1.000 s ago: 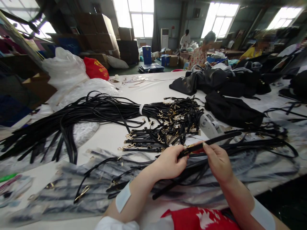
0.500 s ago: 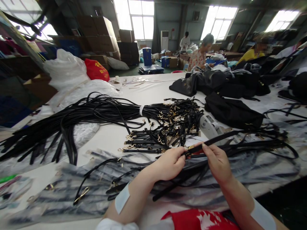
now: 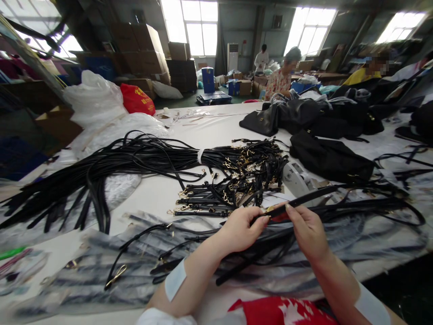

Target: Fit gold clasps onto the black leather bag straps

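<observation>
A black strap runs between my two hands and on toward the right side of the table. My left hand is closed on its near end, thumb pressed along the strap. My right hand pinches the same strap a short way along, between thumb and fingertips. More black straps lie under my hands on a row of clear plastic bags. Just beyond my left hand are short straps with gold clasps. A strap end with a gold hook rests nearer to me on the left.
A large bundle of long black straps, tied with a white band, spreads across the table's left. Black bags are heaped at the right. Clear plastic and a red bag stand at the far left. Co-workers are beyond.
My left thumb has slid forward along the strap and now covers the gold fitting that showed there before. My right hand keeps its pinch in nearly the same place.
</observation>
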Demonstrator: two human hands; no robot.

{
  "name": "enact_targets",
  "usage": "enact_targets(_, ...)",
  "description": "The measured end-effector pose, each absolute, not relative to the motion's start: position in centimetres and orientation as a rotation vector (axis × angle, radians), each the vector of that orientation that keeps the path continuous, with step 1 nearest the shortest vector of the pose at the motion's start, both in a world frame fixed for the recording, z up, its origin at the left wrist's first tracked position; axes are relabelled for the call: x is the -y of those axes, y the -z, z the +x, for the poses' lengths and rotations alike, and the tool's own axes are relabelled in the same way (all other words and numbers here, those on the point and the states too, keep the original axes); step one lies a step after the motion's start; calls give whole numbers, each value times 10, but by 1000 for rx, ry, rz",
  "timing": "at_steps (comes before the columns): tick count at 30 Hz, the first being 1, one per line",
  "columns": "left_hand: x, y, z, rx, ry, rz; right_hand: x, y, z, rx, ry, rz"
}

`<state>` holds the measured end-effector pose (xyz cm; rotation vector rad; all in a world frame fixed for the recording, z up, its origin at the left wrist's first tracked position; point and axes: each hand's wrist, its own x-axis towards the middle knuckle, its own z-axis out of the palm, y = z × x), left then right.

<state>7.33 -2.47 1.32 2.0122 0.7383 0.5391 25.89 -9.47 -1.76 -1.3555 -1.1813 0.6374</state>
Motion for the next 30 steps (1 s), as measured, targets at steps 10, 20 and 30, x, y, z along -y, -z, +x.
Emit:
enact_targets(10,23,-9,75,-763,-549,2021,90,22,258,1147,-650,-1351)
enact_targets(20,22,-9,77,-794,-531,2038,92,17,253,1222,-572,-1432)
enact_targets(30,20,-3,80,-826,-503,2087,87,28,256,1314,-548,-1452)
